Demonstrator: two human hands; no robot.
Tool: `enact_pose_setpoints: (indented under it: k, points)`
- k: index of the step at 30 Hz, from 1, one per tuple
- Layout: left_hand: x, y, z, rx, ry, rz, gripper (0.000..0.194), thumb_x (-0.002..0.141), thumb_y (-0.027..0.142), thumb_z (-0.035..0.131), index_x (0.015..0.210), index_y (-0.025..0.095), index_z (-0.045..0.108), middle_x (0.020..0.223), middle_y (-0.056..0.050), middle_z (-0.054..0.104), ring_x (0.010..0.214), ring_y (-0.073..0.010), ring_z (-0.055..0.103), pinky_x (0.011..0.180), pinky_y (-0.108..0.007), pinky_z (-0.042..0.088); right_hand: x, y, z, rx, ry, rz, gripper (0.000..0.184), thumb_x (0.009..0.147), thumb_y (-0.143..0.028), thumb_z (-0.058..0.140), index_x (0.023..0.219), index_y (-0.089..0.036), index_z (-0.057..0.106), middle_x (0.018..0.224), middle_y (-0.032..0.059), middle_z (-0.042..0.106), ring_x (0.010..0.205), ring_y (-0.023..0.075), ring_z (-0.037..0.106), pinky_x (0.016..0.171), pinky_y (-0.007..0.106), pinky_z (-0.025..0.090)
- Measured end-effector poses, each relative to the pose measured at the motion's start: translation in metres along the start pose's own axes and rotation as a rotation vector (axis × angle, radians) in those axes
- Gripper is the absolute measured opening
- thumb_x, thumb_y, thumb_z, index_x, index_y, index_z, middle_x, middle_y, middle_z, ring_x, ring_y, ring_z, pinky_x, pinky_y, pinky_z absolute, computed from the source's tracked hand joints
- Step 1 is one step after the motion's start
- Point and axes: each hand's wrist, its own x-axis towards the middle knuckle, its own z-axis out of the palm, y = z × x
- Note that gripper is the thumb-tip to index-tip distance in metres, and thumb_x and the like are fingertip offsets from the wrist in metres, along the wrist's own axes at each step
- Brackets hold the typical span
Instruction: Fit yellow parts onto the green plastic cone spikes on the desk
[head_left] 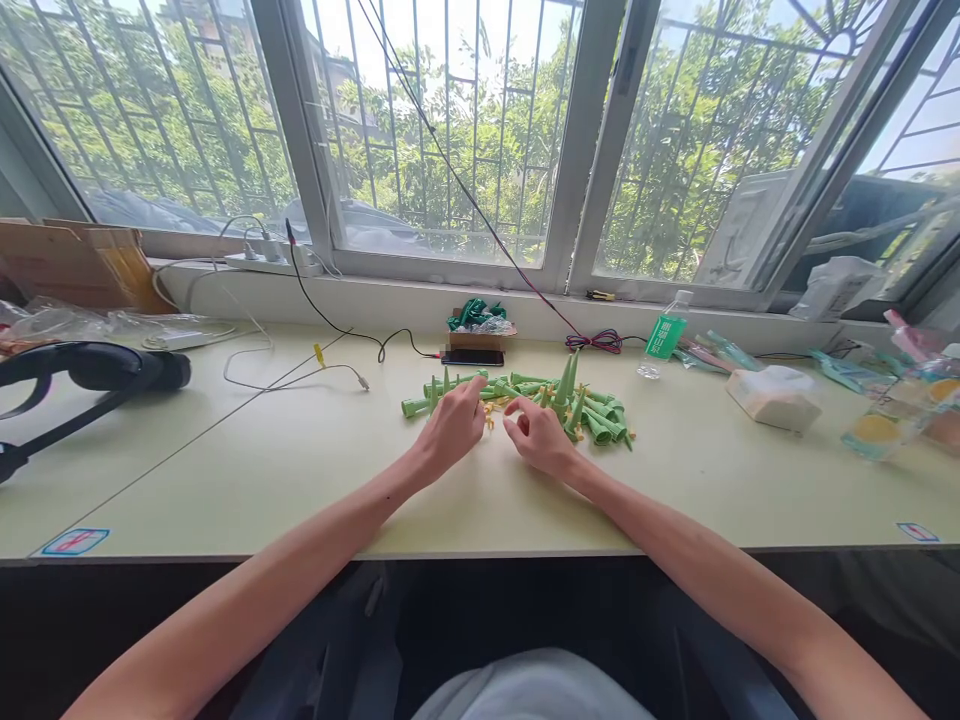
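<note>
Green cone-shaped plastic pieces [600, 428] lie in a heap on the pale tabletop, some standing on their wide ends. Small yellow pieces [493, 404] are scattered among and in front of them. My left hand [457, 418] is closed at the left part of the heap, thumb and fingers together; whatever they hold is hidden. Just right of it, my right hand [537, 436] curls with its fingertips drawn in toward the thumb, beside the yellow pieces. Its grip is too small to make out. The two hands are apart, with a narrow gap between them.
Behind the heap lie a phone [472, 357] and a small box of green wrapping [480, 318]. A bottle [661, 338] and tissue pack [774, 398] stand right. A black headset [97, 370] and loose cables [300, 372] occupy the left.
</note>
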Motion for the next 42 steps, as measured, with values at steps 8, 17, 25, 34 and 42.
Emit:
enact_pose_setpoints:
  k: [8,17,25,34,42]
  points:
    - [0.001,0.002,-0.004,0.038,0.022,0.005,0.032,0.082,0.003,0.042,0.106,0.018,0.057,0.101,-0.009,0.060,0.071,-0.0161,0.059,0.063,-0.027,0.047,0.000,-0.001,0.001,-0.009,-0.007,-0.005,0.015,0.085,-0.028,0.048,0.092,-0.018,0.058,0.053,-0.0044,0.054,0.046,0.0122,0.044,0.055,0.025,0.035]
    - [0.001,0.008,-0.009,-0.010,0.081,0.015,0.021,0.087,0.009,0.045,0.102,0.018,0.057,0.114,-0.008,0.057,0.053,-0.0069,0.049,0.056,-0.025,0.045,-0.001,-0.001,0.000,-0.009,-0.022,-0.019,0.014,0.085,-0.026,0.048,0.090,-0.018,0.058,0.051,-0.0054,0.052,0.046,0.0117,0.044,0.055,0.024,0.034]
    - [0.014,0.000,-0.034,0.017,0.391,0.027,0.013,0.091,0.022,0.048,0.099,0.018,0.059,0.105,-0.005,0.061,0.048,-0.0051,0.043,0.052,-0.022,0.040,-0.003,-0.003,0.004,-0.042,-0.057,-0.011,0.012,0.086,-0.022,0.049,0.091,-0.017,0.059,0.053,-0.0056,0.052,0.049,0.0109,0.046,0.056,0.022,0.034]
    - [0.037,-0.070,-0.077,0.210,-0.227,-0.481,0.016,0.073,0.019,0.055,0.082,0.019,0.068,0.086,-0.008,0.072,0.078,-0.0215,0.063,0.069,-0.028,0.046,-0.006,0.001,0.013,-0.185,-0.100,-0.005,0.019,0.087,-0.020,0.050,0.104,-0.018,0.059,0.066,-0.0013,0.062,0.061,0.0148,0.054,0.063,0.025,0.036]
    - [0.026,-0.081,-0.058,0.243,-0.485,-0.432,0.013,0.051,0.022,0.066,0.048,0.020,0.054,0.057,-0.005,0.060,0.056,-0.0197,0.056,0.050,-0.026,0.035,-0.006,-0.001,0.015,-0.242,-0.121,-0.013,0.026,0.089,-0.019,0.050,0.113,-0.019,0.057,0.067,-0.0001,0.063,0.063,0.0168,0.056,0.063,0.026,0.036]
